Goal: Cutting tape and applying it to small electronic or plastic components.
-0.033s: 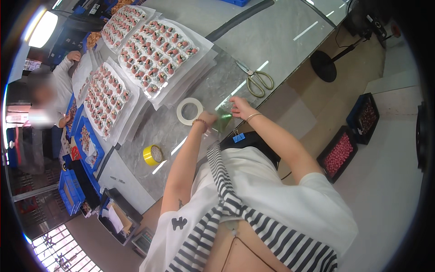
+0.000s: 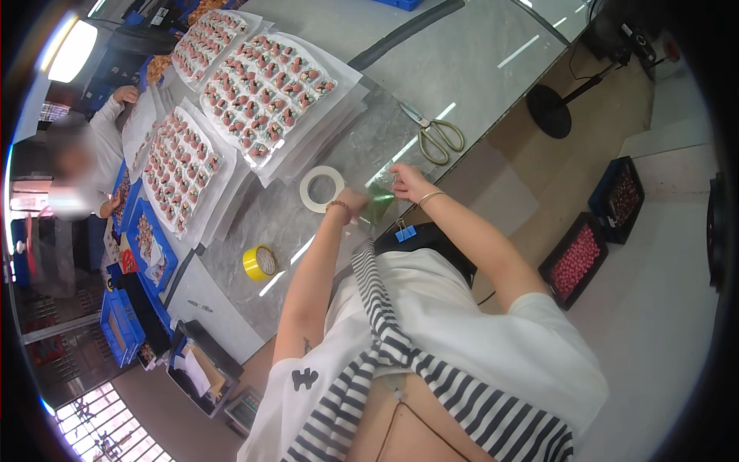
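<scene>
Between my hands, at the table's near edge, is a piece of shiny, see-through green plastic (image 2: 379, 203), perhaps a bag or film. My left hand (image 2: 354, 202) has closed fingers on its left side; the fingertips are slightly blurred. On the other side my right hand (image 2: 411, 183) pinches the plastic's upper edge with thumb and fingers. Just left of my left hand lies a wide roll of white tape (image 2: 306, 194). A yellow tape roll (image 2: 252, 266) sits farther left. Beyond my right hand, scissors (image 2: 425, 125) with large looped handles lie on the tabletop.
Stacked white sheets carry trays of small red-brown pieces (image 2: 265, 100). A person (image 2: 100, 146) works at the far left beside blue trays (image 2: 159, 276). A blue binder clip (image 2: 406, 232) is near my lap. Black trays, one with pink beads (image 2: 576, 260), stand at right.
</scene>
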A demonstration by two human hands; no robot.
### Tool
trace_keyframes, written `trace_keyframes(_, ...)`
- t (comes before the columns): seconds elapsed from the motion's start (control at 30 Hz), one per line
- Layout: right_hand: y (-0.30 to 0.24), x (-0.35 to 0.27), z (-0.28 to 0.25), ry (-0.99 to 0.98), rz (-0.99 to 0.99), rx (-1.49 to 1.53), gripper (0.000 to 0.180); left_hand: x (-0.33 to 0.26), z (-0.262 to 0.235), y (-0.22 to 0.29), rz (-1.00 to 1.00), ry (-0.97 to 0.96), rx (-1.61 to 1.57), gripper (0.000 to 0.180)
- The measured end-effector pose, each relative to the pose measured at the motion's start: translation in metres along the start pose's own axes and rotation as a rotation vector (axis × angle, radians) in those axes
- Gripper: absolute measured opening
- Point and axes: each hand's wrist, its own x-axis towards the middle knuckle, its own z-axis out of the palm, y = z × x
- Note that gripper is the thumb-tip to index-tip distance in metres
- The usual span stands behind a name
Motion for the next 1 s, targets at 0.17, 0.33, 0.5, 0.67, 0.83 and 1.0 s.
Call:
trace_keyframes(0.17, -0.001, 0.002, -0.013, 0.041, -0.023, -0.032, 0.061, -0.019, -0.005, 0.019, -0.055, 0.013, -0.39, 0.019)
trace_keyframes(0.33, 0.001, -0.001, -0.014, 0.097, 0.006, -0.065, 0.064, -0.025, -0.005, 0.02, -0.096, 0.007, -0.416, 0.023)
trace_keyframes(0.5, -0.001, -0.002, -0.013, 0.106, 0.04, -0.087, 0.059, -0.041, -0.021, 0.021, -0.045, -0.075, -0.467, 0.019)
trace_keyframes(0.67, -0.008, -0.005, -0.017, -0.323, 0.001, 0.119, 0.051, -0.104, -0.052, 0.05, 0.04, 0.014, -0.573, 0.021)
trace_keyframes(0.83, -0.052, -0.096, 0.004, -0.631, -0.103, 0.276, 0.044, -0.149, -0.056, 0.053, 0.323, 0.104, -0.451, 0.018)
trace_keyframes(1.0, -0.051, -0.149, 0.02, -0.638, -0.246, 0.374, 0.035, -0.204, -0.051, 0.065, 0.492, 0.137, -0.511, 0.011)
